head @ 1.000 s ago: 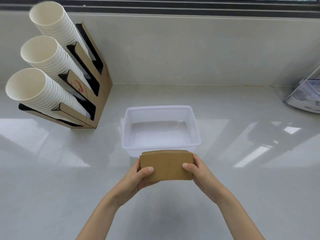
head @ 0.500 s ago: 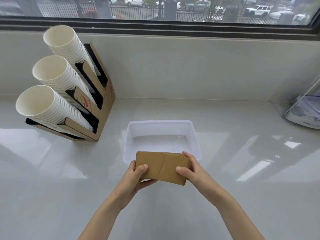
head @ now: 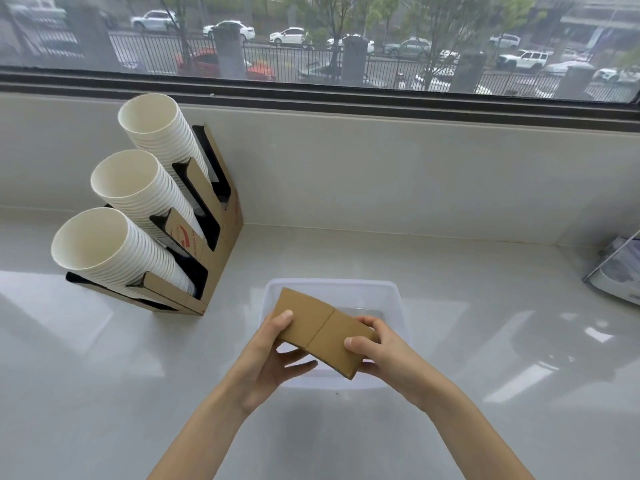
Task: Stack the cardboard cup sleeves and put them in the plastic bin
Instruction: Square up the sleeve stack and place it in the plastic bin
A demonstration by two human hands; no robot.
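A flat stack of brown cardboard cup sleeves point(head: 320, 329) is held over the translucent plastic bin point(head: 394, 299), tilted so its right end dips lower. My left hand point(head: 273, 355) grips the stack's left end, thumb on top and fingers underneath. My right hand point(head: 379, 353) grips the right end, thumb on the near face. The bin stands on the pale counter, and the part of its inside that shows holds nothing; the stack and both hands hide the rest and its near wall.
A cardboard cup holder point(head: 207, 258) with three slanted columns of white paper cups point(head: 117, 251) stands at the left, close to the bin. A clear-lidded appliance point(head: 616, 275) sits at the right edge. Behind the counter rises a low wall under a window.
Both hands have carried the sleeve stack forward from in front of the bin to above it, and the stack has tilted right end down. My view has risen and now takes in the window.
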